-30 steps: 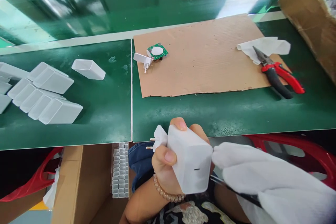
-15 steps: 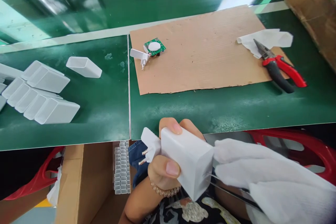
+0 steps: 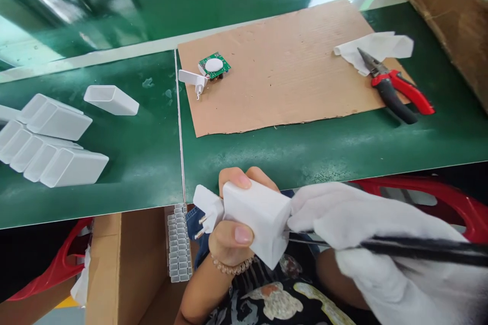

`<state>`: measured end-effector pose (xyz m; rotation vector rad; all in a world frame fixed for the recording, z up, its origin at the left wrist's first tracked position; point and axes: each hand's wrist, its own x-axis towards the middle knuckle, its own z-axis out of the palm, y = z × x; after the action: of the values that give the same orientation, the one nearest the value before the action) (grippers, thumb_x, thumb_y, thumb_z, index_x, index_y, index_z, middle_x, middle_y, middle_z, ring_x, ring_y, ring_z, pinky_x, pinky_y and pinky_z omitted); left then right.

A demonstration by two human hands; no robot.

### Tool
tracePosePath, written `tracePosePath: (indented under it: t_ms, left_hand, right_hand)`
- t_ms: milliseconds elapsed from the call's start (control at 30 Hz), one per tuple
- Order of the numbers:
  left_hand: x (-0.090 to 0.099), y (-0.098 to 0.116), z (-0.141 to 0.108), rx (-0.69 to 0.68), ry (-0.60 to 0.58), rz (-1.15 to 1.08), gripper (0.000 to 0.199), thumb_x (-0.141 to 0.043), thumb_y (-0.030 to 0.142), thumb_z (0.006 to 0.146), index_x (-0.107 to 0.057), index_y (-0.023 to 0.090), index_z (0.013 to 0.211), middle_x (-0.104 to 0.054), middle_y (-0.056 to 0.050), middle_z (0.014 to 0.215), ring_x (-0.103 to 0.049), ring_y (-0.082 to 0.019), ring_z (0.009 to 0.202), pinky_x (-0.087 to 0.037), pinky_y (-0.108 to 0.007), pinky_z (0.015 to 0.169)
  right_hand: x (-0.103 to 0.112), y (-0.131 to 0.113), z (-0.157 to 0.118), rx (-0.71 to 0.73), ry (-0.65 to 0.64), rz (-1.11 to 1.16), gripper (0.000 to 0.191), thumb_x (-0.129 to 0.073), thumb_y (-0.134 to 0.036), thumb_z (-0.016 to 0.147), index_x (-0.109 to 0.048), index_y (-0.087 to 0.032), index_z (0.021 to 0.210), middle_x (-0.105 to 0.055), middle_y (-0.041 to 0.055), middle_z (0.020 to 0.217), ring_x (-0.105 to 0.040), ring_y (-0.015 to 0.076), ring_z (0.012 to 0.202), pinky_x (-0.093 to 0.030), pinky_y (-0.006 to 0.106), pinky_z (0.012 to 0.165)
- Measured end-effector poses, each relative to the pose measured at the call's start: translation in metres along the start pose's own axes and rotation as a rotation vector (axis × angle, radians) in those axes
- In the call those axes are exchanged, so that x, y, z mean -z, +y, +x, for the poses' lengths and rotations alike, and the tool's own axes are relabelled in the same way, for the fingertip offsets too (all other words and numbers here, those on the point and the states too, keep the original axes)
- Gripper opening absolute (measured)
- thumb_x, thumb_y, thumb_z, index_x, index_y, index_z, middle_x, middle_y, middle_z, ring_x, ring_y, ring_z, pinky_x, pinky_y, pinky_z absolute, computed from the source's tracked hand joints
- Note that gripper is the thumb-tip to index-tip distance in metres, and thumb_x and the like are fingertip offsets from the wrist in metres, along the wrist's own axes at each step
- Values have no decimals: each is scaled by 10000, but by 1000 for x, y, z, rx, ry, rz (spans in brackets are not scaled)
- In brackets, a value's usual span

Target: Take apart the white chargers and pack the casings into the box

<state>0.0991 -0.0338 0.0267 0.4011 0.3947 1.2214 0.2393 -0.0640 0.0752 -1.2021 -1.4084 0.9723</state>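
Observation:
My bare left hand (image 3: pixel 233 236) is closed around a white charger housing (image 3: pixel 256 213), thumb on the near side and fingers on the far side. A white plug piece (image 3: pixel 209 208) with two metal pins sticks out at the housing's left end. My right hand (image 3: pixel 354 223), in a white glove, is closed on black tweezers (image 3: pixel 415 248). Their thin tips reach the right end of the housing; whether they go inside is hidden. The gloved fingertips are close to that end.
A green circuit board (image 3: pixel 214 66) and a small white plug part (image 3: pixel 193 79) lie on a cardboard sheet (image 3: pixel 290 81). Red-and-black pliers (image 3: pixel 396 89) rest partly on a white cloth (image 3: pixel 375 50). Several white housings (image 3: pixel 72 162) are at left. An open carton (image 3: pixel 102 264) stands below the table edge.
My gloved hand has turned, its fingers now nearer the housing's end, and the tweezers lie more level. My left hand keeps its hold. The whole view has shifted slightly.

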Motion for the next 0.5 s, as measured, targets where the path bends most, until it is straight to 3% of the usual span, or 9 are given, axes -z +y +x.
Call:
tracePosePath:
  t_ms: [67, 233, 500]
  left_hand:
    - [1, -2, -1, -3, -1, 1, 336, -725, 344, 616, -570, 315, 913, -618, 23, 804, -599, -154, 556, -561, -344, 631]
    - [1, -6, -4, -24, -33, -36, 356, -711, 358, 633, -554, 329, 950, -606, 6, 817, -599, -172, 606, -549, -322, 593]
    - [6, -9, -6, -60, -83, 24, 378, -713, 370, 677, -533, 327, 1006, -596, 6, 859, -590, -151, 604, -560, -327, 623]
  right_hand:
    - [0, -5, 1, -100, -18, 80, 47, -680, -199, 846, -688, -239, 822, -702, 41, 843, -700, 229, 779, -597, 317, 693]
    - [-7, -1, -3, -185, -31, 310, 67, -622, -219, 891, -657, -224, 834, -693, 48, 819, -697, 221, 764, -601, 322, 666]
    - [-6, 2, -11, -86, 77, 271, 16, -646, -215, 886, -634, -224, 889, -691, 50, 871, -704, 227, 843, -611, 353, 769]
